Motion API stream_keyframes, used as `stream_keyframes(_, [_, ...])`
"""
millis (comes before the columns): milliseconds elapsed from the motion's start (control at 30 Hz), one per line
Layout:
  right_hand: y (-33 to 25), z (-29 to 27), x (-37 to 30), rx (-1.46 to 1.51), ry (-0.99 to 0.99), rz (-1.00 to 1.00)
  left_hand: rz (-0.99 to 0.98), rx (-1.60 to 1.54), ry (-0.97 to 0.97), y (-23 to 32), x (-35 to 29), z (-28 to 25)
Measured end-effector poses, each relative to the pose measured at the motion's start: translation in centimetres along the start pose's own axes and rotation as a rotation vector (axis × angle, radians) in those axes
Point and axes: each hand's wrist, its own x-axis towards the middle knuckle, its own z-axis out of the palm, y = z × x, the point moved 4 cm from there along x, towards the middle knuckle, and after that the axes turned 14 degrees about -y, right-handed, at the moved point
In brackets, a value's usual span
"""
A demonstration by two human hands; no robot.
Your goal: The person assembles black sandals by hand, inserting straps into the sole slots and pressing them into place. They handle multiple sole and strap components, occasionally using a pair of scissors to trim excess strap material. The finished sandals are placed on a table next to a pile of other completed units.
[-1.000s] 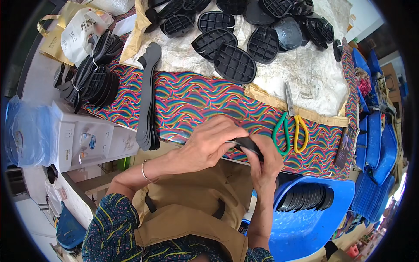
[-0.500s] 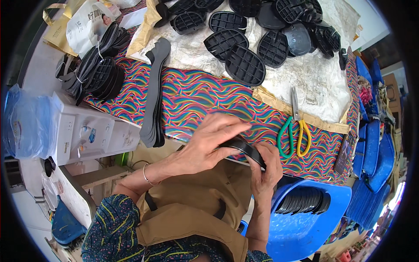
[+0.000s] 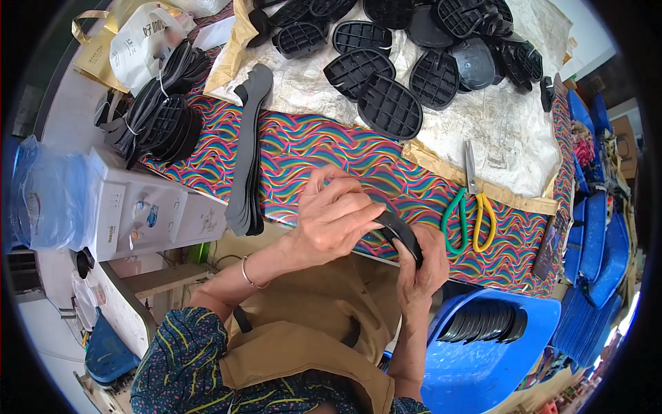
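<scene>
Between my two hands is a curved black piece [image 3: 401, 233], held edge-up over the table's near edge; its shape resembles a shoe heel with a smooth rim. My right hand [image 3: 429, 265] grips its right end, thumb below and fingers behind. The fingertips of my left hand [image 3: 336, 215] pinch the piece's left end, and the other fingers are curled. A stack of long dark grey strips [image 3: 245, 159] lies left of my hands. To their right rest scissors [image 3: 472, 203] with one green and one yellow handle. Several black heel pieces with gridded undersides [image 3: 389, 107] lie farther back.
A patterned cloth [image 3: 310, 141] covers the table, partly under a dirty white sheet [image 3: 507, 138]. Tied black strips [image 3: 148, 114] sit at the left near a white water dispenser [image 3: 155, 207]. Below right, a blue bin [image 3: 476, 379] holds a row of curved black pieces [image 3: 483, 322].
My left hand's stretched fingers have curled in and now pinch the black piece's left end. My right hand keeps its grip. The whole view has shifted slightly.
</scene>
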Motion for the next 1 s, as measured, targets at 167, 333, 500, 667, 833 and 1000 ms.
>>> stream_keyframes(167, [0.3, 0.1, 0.0, -0.01, 0.029, 0.049, 0.033, 0.097, 0.078, -0.3, 0.0, 0.6])
stream_keyframes(333, [0.8, 0.0, -0.3, 0.029, 0.097, 0.102, 0.076, 0.121, 0.03, -0.6, 0.2, 0.6])
stream_keyframes(500, [3.6, 0.1, -1.8, 0.789, 0.514, 0.338, -0.339, -0.407, 0.142, 0.6, 1.4, -0.4])
stream_keyframes(667, [1.3, 2.3, -0.4, 1.35, 0.516, 0.358, -0.469, -0.8, 0.043, 2.4, 0.9, 3.2])
stream_keyframes(833, [2.2, 1.6, -0.8, 0.896, 0.401, 0.342, -0.199, -0.302, 0.032, 2.5, 2.2, 0.4])
stream_keyframes(1000, [0.9, -2.8, 0.1, 0.484, 0.212, 0.276, -0.115, 0.012, -0.204, 3.0, 3.0, 0.2])
